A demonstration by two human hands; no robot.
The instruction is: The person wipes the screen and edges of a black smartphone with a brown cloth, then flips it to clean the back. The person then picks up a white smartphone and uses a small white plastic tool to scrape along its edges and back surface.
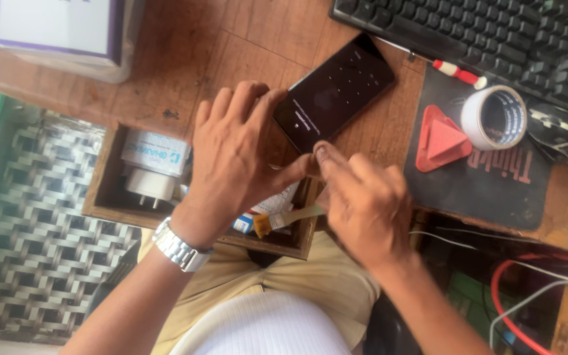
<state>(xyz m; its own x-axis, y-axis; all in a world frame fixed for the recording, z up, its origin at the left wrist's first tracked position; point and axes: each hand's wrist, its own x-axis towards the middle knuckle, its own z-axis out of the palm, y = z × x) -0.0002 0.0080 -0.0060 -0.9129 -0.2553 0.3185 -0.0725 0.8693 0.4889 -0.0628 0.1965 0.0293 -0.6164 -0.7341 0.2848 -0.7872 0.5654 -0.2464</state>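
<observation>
A black smartphone (336,92) lies tilted on the wooden desk (185,59), its dark screen showing a faint dot pattern. My left hand (235,154) rests over the phone's near left corner, fingers spread on the desk, thumb stretched toward the phone's near edge. My right hand (363,197) hovers just below the phone, its index fingertip touching the near edge beside my left thumb. Neither hand holds anything. A metal watch (179,246) is on my left wrist.
An open wooden drawer (103,190) below the desk holds a white charger plug (152,164), a small brush (287,218) and packets. To the right lie a black mat (488,190), red triangular pick (442,139), tape roll (494,117), screwdrivers (458,71), keyboard (494,33), mouse (557,131).
</observation>
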